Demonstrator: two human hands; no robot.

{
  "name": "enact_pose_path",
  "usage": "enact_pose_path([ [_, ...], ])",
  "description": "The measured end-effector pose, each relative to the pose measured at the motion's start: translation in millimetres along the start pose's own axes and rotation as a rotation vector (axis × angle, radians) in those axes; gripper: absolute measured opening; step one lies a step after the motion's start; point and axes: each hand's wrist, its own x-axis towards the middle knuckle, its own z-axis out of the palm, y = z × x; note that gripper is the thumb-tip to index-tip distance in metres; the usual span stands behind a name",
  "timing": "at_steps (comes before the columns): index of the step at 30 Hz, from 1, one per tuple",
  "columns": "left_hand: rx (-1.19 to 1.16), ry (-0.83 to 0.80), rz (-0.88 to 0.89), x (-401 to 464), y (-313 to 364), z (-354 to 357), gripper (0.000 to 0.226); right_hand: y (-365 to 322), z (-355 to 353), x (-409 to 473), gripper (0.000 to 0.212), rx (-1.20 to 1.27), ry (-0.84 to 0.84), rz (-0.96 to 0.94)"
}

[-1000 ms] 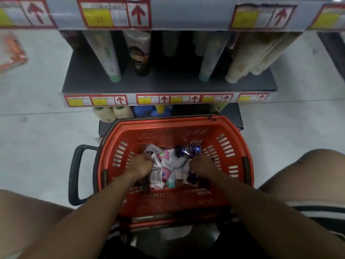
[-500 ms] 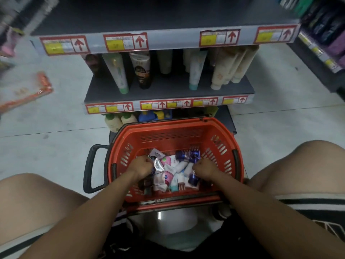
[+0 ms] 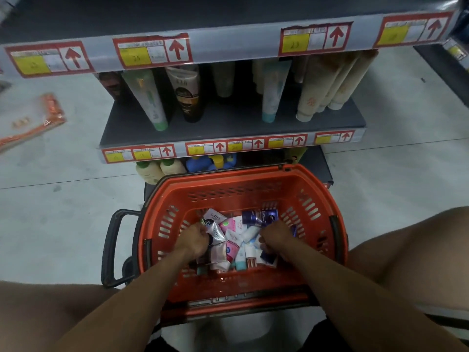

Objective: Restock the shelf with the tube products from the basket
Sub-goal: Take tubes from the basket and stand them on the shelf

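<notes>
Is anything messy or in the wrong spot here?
Yes. An orange packet lies on the floor left of the shelf, not on it. The tubes in the basket are a jumbled heap.

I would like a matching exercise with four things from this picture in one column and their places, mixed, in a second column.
Things:
1. green-capped white tube
2. dark blue tube
3. orange flat packet
4. cream plastic bottles

Places:
A. on the floor, left of the shelf
B. in the orange plastic basket
C. standing on the middle shelf
D. below the middle shelf, behind the basket

Pairs: 1-C, 2-B, 3-A, 4-D
</notes>
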Motion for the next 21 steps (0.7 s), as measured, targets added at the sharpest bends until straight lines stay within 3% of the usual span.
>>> enact_pose_path([
  [4,-0.007,-0.054,0.029,37.3,-12.6,14.9,0.019,5.5,11.1,33.9,0.004,0.251,0.068,0.067],
  [8,-0.042,-0.010,-0.043,68.3,-21.7,27.9,0.042,5.4,16.8,61.9,0.006,0.436,0.032,0.122],
  [11,-0.061,0.024,-0.085,85.8,-23.8,37.8,0.044,4.7,24.3,80.5,0.011,0.592,0.038,0.246],
  [14,-0.072,0.071,-0.093,97.0,-26.8,45.5,0.039,3.7,33.1,96.9,0.026,0.763,0.046,0.338],
  [21,0.011,0.148,-0.099,104.2,-31.3,55.3,0.028,-2.8,45.7,138.3,0.025,0.911,0.154,0.399],
])
